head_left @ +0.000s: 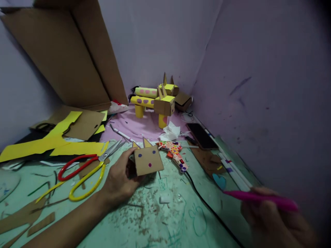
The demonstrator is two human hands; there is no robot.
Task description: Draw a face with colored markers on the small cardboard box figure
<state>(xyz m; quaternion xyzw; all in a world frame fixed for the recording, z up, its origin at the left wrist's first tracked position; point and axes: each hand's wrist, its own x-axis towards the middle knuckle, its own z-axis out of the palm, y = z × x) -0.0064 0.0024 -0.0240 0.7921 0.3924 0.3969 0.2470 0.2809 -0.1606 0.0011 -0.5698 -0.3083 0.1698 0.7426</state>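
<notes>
My left hand grips a small cardboard box head from its left side, just above the green tabletop. Two dark dots and one magenta dot mark its front face, and two pointed ears rise from the top. At the lower right my right hand is closed around a magenta pen, its pointed end aimed left. That hand is a little blurred and well apart from the box. A flower-patterned glue gun lies just right of the box head.
Red-and-yellow scissors lie open at left beside yellow paper. Two cardboard animals stand at the back near crumpled tissue. A phone rests by the right wall. The glue gun's black cord runs to the front.
</notes>
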